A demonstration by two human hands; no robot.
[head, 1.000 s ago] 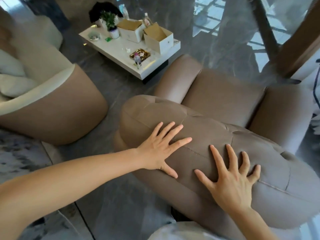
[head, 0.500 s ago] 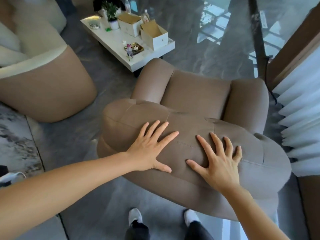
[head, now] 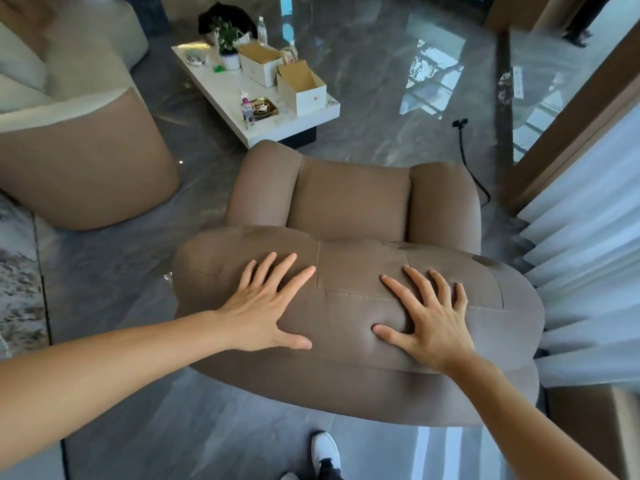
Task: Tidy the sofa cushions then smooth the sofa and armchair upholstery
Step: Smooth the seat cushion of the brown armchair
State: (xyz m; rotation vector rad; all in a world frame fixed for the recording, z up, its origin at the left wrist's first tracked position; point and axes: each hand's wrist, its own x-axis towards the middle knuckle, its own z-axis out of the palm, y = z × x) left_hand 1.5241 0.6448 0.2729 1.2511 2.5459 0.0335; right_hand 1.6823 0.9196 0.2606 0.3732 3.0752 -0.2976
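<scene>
Sofa (head: 86,157) is seen far left of the armchair (head: 349,202), well apart. Left hand (head: 263,313) is laid flat on the armchair's backrest top, left of its vertical seam, fingers spread, nothing gripped. Right hand (head: 429,320) is pressed flat right of that seam, fingers splayed, nothing held. Coffee table (head: 221,88) stands beyond the armchair; curtain (head: 588,258) hangs to its right.
</scene>
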